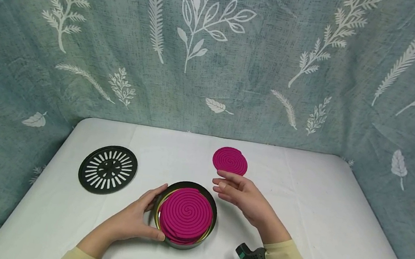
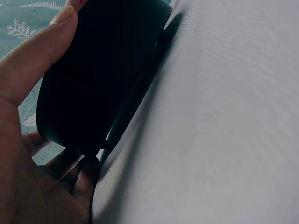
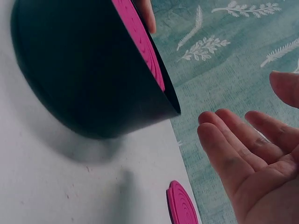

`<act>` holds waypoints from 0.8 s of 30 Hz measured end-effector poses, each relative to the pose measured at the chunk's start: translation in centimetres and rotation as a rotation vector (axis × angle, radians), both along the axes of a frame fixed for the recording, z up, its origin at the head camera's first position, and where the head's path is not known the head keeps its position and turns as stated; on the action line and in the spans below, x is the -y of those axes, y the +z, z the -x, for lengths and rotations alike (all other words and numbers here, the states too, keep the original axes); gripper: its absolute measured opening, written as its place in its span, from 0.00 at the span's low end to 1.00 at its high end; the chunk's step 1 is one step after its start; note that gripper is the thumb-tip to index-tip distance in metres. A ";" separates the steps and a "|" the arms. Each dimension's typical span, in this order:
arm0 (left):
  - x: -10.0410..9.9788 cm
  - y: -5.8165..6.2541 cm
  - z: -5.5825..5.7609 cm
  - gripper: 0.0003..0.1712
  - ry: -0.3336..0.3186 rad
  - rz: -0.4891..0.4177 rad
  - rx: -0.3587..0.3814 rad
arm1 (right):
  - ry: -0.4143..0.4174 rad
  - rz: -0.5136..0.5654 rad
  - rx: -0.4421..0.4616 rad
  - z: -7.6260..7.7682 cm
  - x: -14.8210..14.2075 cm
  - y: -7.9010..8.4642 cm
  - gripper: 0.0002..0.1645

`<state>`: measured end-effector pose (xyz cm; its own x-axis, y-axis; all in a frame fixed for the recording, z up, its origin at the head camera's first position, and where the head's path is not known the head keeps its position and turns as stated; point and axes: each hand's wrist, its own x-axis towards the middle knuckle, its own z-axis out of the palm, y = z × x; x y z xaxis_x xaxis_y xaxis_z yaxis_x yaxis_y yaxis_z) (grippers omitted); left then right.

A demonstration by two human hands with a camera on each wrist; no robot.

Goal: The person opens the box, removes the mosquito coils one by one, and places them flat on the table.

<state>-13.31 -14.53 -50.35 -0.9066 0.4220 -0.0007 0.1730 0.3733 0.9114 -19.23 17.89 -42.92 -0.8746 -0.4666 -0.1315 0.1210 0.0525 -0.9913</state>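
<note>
A round dark tin stands on the table with a stack of pink mosquito coils inside it. My left hand grips the tin's left side, thumb at the near rim and fingers round the far side. The left wrist view has the tin's dark wall between thumb and fingers. My right hand hovers right of the tin, fingers extended and holding nothing. Just beyond its fingertips, another pink mosquito coil lies flat on the table.
A black slotted round lid lies on the left of the white table. Behind and at the sides hangs a green curtain with white leaf patterns.
</note>
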 end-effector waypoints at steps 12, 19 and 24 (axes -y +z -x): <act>0.0 -0.1 0.1 0.72 0.001 -0.007 0.009 | 0.091 -0.035 -0.004 -1.0 1.6 -0.1 0.34; 0.0 -0.1 0.0 0.72 0.007 -0.009 0.010 | 0.138 -0.089 -0.033 -1.3 2.3 0.0 0.33; 0.0 0.0 0.0 0.72 0.006 -0.003 0.011 | 0.162 -0.118 -0.049 -1.6 2.8 0.2 0.33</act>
<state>-13.26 -14.51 -50.31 -0.9092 0.4163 -0.0092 0.1610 0.3718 0.9143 -17.60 15.06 -42.73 -0.7962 -0.5855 -0.1525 0.0529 0.1836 -0.9816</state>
